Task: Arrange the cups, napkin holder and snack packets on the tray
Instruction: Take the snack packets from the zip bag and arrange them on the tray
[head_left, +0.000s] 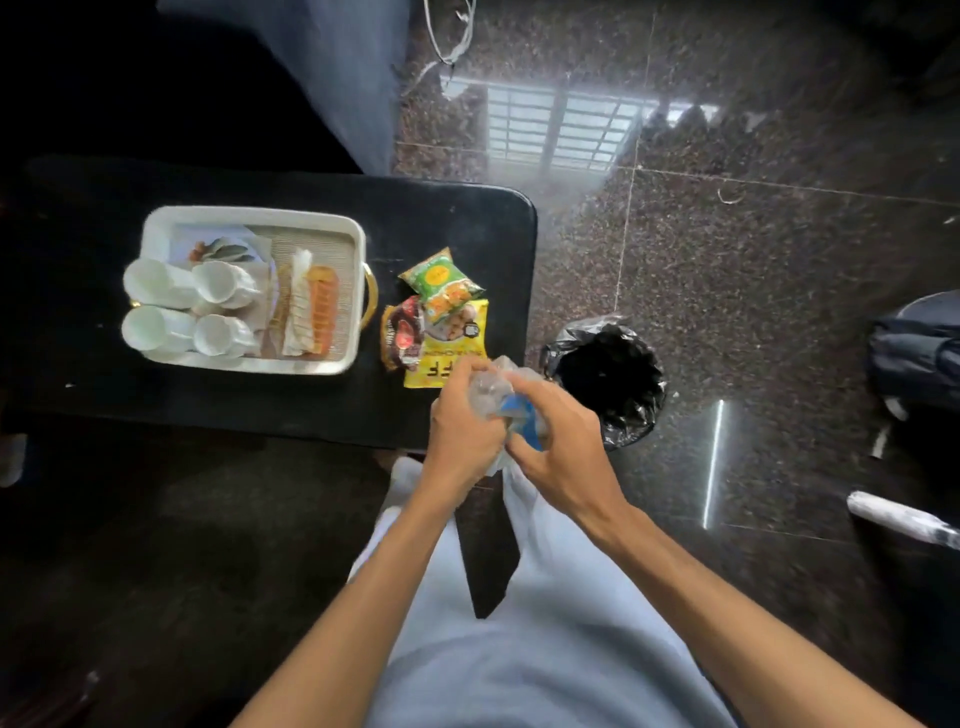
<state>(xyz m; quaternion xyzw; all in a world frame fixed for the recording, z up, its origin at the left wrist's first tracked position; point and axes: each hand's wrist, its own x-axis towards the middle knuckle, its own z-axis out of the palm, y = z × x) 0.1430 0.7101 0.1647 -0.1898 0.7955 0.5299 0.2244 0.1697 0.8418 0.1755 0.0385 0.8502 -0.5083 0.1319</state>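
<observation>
**Three packets still off the tray; both hands occupied**

The left hand (462, 431) and right hand (561, 447) both have their fingers curled tight round a crumpled clear wrapper (491, 387) with a blue patch. It is held above the table (260, 405), at its 5 o'clock corner. Whether this is a snack or waste cannot be told.

The tray (249, 212) carries four cups (156, 283) on its 9 o'clock side and the napkin holder (311, 306) towards 3 o'clock. The green packet (441, 280), brown packet (405, 332) and yellow packet (452, 348) overlap in a heap on the table, just beside the tray at its 3 o'clock.

Risks, as judged:
- Little bare tray floor shows, so packets forced in may knock the cups or tip the holder.
- The bin (608, 384) stands at 2 o'clock of the hands, and a careless sweep could send a packet into it.
</observation>
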